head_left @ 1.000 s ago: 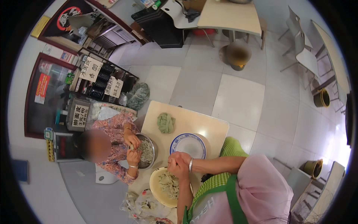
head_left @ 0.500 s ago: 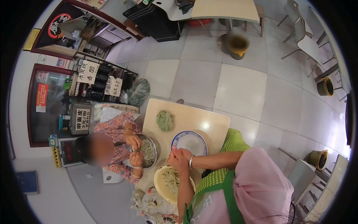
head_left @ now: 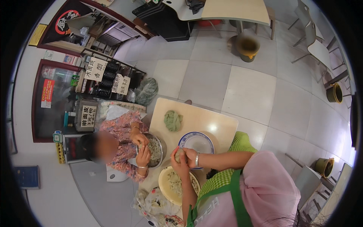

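Note:
Both of my hands are closed on a pale greyish lump (head_left: 179, 155), which shows between the fingers. My left hand (head_left: 180, 166) reaches in from below and cups one side of it. My right hand (head_left: 190, 156), with a bracelet at its wrist, grips the other side. Beneath the hands, a cream-yellow bowl (head_left: 165, 193) contains pale shredded strips that look like mushroom. Just beyond my right hand stands a white bowl (head_left: 197, 140) with a blue-patterned rim. A crumpled green cloth-like bundle (head_left: 173, 120) lies farther up the table (head_left: 211, 118).
At the table's left sits another person (head_left: 126, 142), hands over a metal bowl (head_left: 162, 150) of pale pieces. Clear plastic bags (head_left: 153, 200) lie at the near left corner. A shelf rack (head_left: 109, 81) stands at far left; bins (head_left: 247, 49) and chairs (head_left: 315, 45) are beyond.
My pressed-together hands have parted slightly, so the pale lump now shows between them. The whole view has shifted a little to the right. The other person's hands still work over the metal bowl.

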Motion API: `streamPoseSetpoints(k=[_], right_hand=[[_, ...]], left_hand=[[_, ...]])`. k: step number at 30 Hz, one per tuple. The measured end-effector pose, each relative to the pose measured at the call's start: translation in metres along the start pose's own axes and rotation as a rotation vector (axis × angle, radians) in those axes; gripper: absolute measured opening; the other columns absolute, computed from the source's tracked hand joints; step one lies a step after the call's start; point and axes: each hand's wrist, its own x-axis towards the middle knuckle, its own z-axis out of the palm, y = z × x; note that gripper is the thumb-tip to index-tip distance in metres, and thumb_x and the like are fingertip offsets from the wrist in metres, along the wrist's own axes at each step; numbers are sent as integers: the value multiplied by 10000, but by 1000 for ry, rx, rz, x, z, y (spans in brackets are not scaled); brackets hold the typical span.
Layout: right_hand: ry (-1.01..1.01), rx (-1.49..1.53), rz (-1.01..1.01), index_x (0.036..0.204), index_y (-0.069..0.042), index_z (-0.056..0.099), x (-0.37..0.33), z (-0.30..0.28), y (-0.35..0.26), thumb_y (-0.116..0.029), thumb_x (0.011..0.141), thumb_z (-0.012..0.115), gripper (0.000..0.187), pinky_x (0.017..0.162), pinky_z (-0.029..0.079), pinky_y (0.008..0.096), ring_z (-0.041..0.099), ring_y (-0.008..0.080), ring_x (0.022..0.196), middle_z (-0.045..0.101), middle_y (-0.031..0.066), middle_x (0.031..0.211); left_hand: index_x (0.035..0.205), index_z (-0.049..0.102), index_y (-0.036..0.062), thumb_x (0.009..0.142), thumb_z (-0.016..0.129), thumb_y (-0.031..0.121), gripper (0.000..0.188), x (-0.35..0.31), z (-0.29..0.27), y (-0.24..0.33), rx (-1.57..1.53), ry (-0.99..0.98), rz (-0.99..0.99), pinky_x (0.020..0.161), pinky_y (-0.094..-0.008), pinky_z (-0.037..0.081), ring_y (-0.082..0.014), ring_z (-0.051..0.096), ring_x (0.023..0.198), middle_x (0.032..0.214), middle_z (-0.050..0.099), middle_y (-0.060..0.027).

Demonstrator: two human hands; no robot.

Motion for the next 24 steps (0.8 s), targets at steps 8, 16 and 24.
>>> streamPoseSetpoints(k=[8,16,24], right_hand=[[55,18,-78,849,-127,527,-6,18,4,-340,902,313,307,735,443,336,549,178,816,576,28,863],[-55,2,-250,777,-64,528,19,-7,21,-320,895,378,319,666,441,303,532,162,701,557,60,723],[-236,-18,-353,783,-46,547,12,-22,25,-211,859,410,227,613,435,292,542,159,662,567,71,742]], left_hand=[[804,523,-6,825,532,132,140,-1,-10,10,-260,-7,54,760,-277,417,-165,533,803,835,573,-88],[642,487,-14,835,456,136,246,-2,-5,17,-42,-8,59,523,-256,376,-115,451,561,607,510,-44],[577,461,-37,848,463,205,363,3,12,13,77,47,-10,466,-296,344,-122,390,482,498,459,-71]])
